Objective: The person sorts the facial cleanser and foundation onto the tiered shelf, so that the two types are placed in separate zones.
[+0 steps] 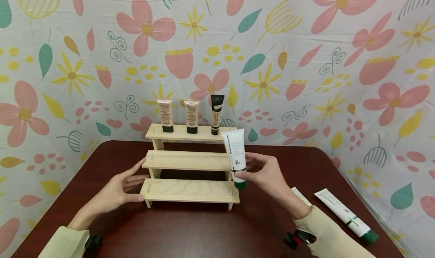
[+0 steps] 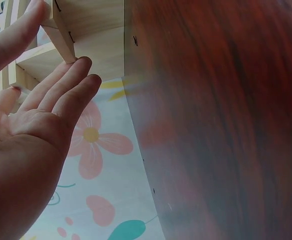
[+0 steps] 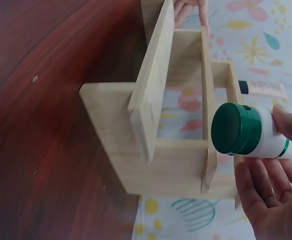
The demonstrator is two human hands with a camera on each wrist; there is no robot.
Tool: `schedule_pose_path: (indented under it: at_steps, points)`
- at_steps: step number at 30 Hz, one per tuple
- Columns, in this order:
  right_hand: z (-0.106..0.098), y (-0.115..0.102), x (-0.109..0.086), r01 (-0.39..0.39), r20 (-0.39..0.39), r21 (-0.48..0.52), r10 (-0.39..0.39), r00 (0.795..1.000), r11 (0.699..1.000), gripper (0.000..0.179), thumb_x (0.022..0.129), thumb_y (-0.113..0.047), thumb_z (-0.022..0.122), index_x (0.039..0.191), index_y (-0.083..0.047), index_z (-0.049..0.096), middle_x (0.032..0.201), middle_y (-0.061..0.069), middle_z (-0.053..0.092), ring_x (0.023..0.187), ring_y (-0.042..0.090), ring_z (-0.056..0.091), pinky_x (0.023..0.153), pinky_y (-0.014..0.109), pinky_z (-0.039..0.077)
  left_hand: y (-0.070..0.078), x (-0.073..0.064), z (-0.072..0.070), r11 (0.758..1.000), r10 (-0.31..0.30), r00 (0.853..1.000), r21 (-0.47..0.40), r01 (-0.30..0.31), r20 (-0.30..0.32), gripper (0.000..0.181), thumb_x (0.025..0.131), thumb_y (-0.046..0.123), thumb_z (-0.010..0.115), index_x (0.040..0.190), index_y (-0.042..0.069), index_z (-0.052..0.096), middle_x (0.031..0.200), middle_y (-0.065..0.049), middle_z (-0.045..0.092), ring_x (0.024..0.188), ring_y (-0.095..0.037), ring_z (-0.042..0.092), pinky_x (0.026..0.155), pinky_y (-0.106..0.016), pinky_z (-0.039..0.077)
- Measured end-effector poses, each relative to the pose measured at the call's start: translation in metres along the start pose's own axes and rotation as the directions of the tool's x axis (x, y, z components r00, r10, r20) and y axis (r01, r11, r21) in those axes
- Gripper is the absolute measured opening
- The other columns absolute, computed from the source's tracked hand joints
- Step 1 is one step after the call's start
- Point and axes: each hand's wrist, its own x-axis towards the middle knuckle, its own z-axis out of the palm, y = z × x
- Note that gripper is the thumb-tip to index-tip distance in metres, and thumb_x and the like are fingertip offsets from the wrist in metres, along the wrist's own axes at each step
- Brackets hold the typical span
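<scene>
A three-step wooden display rack (image 1: 190, 190) stands on the table. Its left end is touched by my left hand (image 1: 117, 190), whose fingers are stretched out along the steps; in the left wrist view, fingertips (image 2: 83, 65) meet the wood. My right hand (image 1: 266, 173) pinches a white squeeze tube (image 1: 235, 152) near its green cap, holding it cap down and slightly tilted in front of the rack's right end. The right wrist view shows the green cap (image 3: 236, 129) apart from the steps. Two beige tubes (image 1: 192, 116) and a slim black-and-beige tube (image 1: 216, 116) stand on the top step.
Right of the rack, another white tube with a green cap (image 1: 346, 214) lies on the dark red table (image 1: 190, 235). Beside it, a further white tube (image 1: 301, 196) is partly hidden by my right forearm. A flower-patterned cloth (image 1: 217, 54) hangs behind.
</scene>
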Motion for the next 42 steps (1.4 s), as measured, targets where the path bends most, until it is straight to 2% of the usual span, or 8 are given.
schedule_pose_path:
  at_steps: [4,9,15,19,24,30,37,42]
  points:
    - [0.014,-0.005,0.007,0.023,-0.025,0.022,-0.022,0.999,1.0,0.057,0.078,-0.007,0.094,0.129,0.003,0.073,0.102,0.012,0.075,0.084,0.023,0.071,0.074,0.031,0.058,0.001,-0.001,0.0,1.0,0.002,1.0,-0.004,-0.002,-0.004,0.11,0.083,0.008,0.09,0.17,0.018,0.023,0.149,-0.033,0.051,0.129,-0.05,0.058,0.096,-0.04,0.055]
    - [0.03,-0.01,0.017,0.031,-0.043,0.047,-0.029,0.999,0.998,0.058,0.075,-0.007,0.095,0.129,0.001,0.074,0.103,0.011,0.075,0.084,0.024,0.072,0.073,0.032,0.058,0.004,-0.002,0.0,1.0,0.009,1.0,-0.009,-0.009,-0.003,0.11,0.083,0.007,0.09,0.17,0.018,0.023,0.148,-0.034,0.052,0.128,-0.051,0.058,0.096,-0.044,0.055]
    - [0.049,-0.016,0.027,0.044,-0.018,0.078,-0.042,0.999,0.996,0.058,0.075,-0.008,0.094,0.129,-0.002,0.074,0.103,0.011,0.076,0.085,0.024,0.075,0.071,0.034,0.059,0.004,-0.001,0.0,1.0,0.011,1.0,-0.006,-0.011,-0.004,0.11,0.083,0.007,0.09,0.17,0.017,0.023,0.149,-0.033,0.051,0.129,-0.05,0.058,0.097,-0.045,0.055]
    - [0.062,-0.023,0.034,0.049,-0.001,0.084,-0.049,0.999,0.995,0.056,0.075,-0.007,0.094,0.129,-0.008,0.075,0.101,0.006,0.075,0.084,0.021,0.075,0.074,0.038,0.059,0.002,-0.001,-0.001,1.0,0.017,1.0,-0.007,-0.017,-0.001,0.11,0.083,0.007,0.09,0.17,0.017,0.023,0.149,-0.034,0.05,0.129,-0.05,0.058,0.096,-0.048,0.054]
    - [0.077,-0.031,0.043,0.058,0.006,0.133,-0.059,0.998,0.989,0.056,0.077,-0.004,0.093,0.129,-0.007,0.073,0.1,0.007,0.073,0.087,0.023,0.073,0.077,0.039,0.059,0.002,-0.001,-0.001,1.0,0.004,1.0,-0.007,-0.004,-0.003,0.11,0.083,0.008,0.091,0.17,0.018,0.024,0.147,-0.033,0.053,0.129,-0.049,0.058,0.098,-0.048,0.054]
    - [0.09,-0.035,0.05,0.045,0.033,0.19,-0.052,0.998,0.981,0.056,0.077,-0.002,0.092,0.131,-0.008,0.075,0.104,0.009,0.071,0.087,0.024,0.071,0.067,0.035,0.061,0.001,-0.001,-0.001,1.0,0.01,1.0,-0.001,-0.01,0.0,0.11,0.083,0.008,0.091,0.17,0.018,0.023,0.143,-0.033,0.056,0.128,-0.05,0.059,0.098,-0.047,0.054]
    - [0.105,-0.043,0.06,0.086,0.042,0.186,-0.095,0.995,0.979,0.049,0.077,-0.004,0.093,0.124,-0.005,0.078,0.1,0.007,0.074,0.085,0.022,0.072,0.076,0.035,0.058,0.001,0.0,-0.001,1.0,0.012,1.0,-0.002,-0.012,-0.006,0.111,0.082,0.008,0.091,0.17,0.018,0.024,0.144,-0.032,0.056,0.128,-0.048,0.06,0.098,-0.044,0.054]
    - [0.116,-0.047,0.068,0.106,0.066,0.198,-0.121,0.99,0.975,0.05,0.078,-0.006,0.093,0.125,-0.008,0.077,0.101,0.006,0.076,0.086,0.02,0.073,0.078,0.036,0.059,0.003,-0.001,-0.001,1.0,0.022,1.0,-0.005,-0.022,-0.003,0.111,0.083,0.007,0.091,0.17,0.017,0.024,0.143,-0.034,0.057,0.128,-0.051,0.059,0.097,-0.039,0.054]
